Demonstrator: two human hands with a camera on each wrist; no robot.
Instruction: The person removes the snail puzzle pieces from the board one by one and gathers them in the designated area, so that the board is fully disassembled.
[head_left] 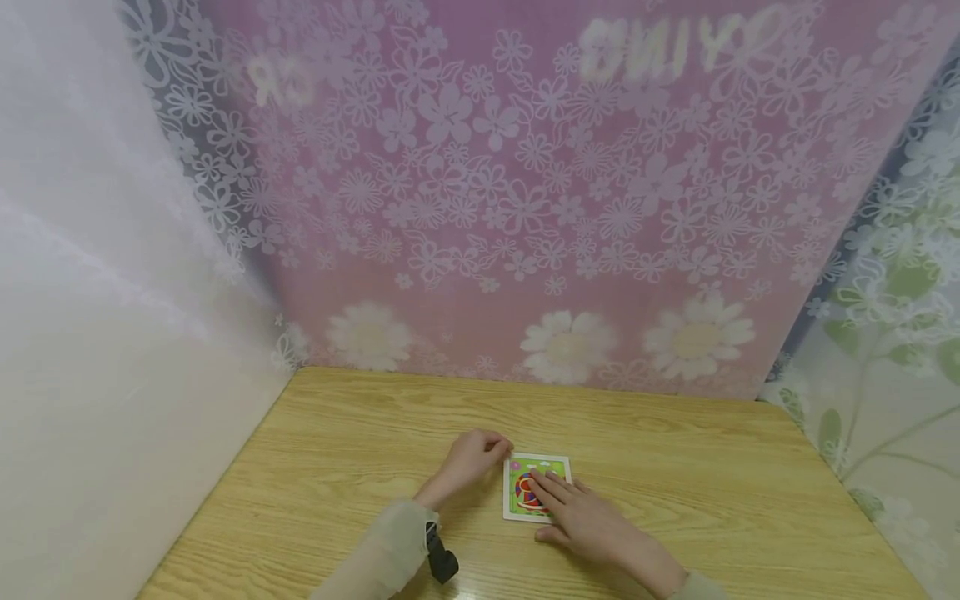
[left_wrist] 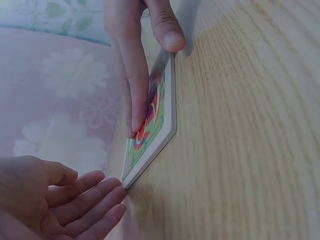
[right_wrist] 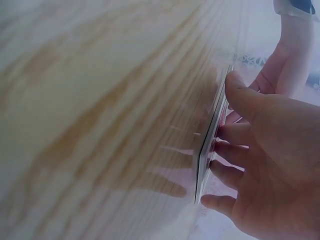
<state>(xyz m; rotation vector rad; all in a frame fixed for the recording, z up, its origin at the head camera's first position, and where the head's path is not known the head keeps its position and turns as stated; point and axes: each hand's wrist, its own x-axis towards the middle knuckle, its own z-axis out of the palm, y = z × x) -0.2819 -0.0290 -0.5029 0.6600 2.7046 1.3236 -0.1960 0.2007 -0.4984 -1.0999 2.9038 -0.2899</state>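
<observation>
Picture board, square and white-rimmed, lies flat on the wood-grained counter before you, between your two hands and nearer your side than the far edge. Its printed face shows a green ground, small white clouds, a pink spot near the far left corner and a round red-and-blue figure partly hidden by your fingers. Your right hand lies across the right part of the board, its grip spread open, with fingers extended onto the print and the thumb apart from them beside the near edge; it touches the board without closing around it. Your left hand reaches to the far left corner, where the left wrist view shows its grip relaxed and open, the fingers loosely extended and the tips at the board's corner, the thumb apart and clasping nothing. Pale sleeves cover both your forearms, and a black strap-like item hangs at the left cuff. Beyond the counter rises a pink-and-purple curtain patterned with white flowers, large daisies along its lower part; a pale sheet stands to your left, and a leaf-patterned curtain to your right.
</observation>
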